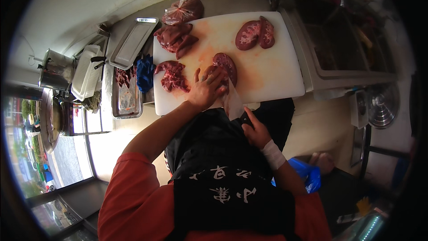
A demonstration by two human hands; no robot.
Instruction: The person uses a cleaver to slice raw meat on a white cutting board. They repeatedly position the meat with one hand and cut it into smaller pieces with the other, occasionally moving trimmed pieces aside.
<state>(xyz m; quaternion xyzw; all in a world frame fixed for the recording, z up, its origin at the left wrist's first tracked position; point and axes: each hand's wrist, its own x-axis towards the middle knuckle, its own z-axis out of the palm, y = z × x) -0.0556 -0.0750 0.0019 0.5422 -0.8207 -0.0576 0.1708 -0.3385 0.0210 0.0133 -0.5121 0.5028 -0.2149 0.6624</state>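
The left hand is pressing, fingers spread, on a kidney lying near the front edge of the white cutting board. The right hand is gripping a knife, fingers wrapped around its handle. The board's right half is lying open; 1 split kidney and meat pieces are crowding the back.

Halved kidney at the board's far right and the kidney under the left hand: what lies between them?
Nothing: in the head view only bare, pink-stained cutting board separates the halved kidney from the kidney under the left hand.

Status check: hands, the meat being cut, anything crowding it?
Left hand flat on kidney. Right hand gripping knife. Cut meat pieces close left on cutting board.
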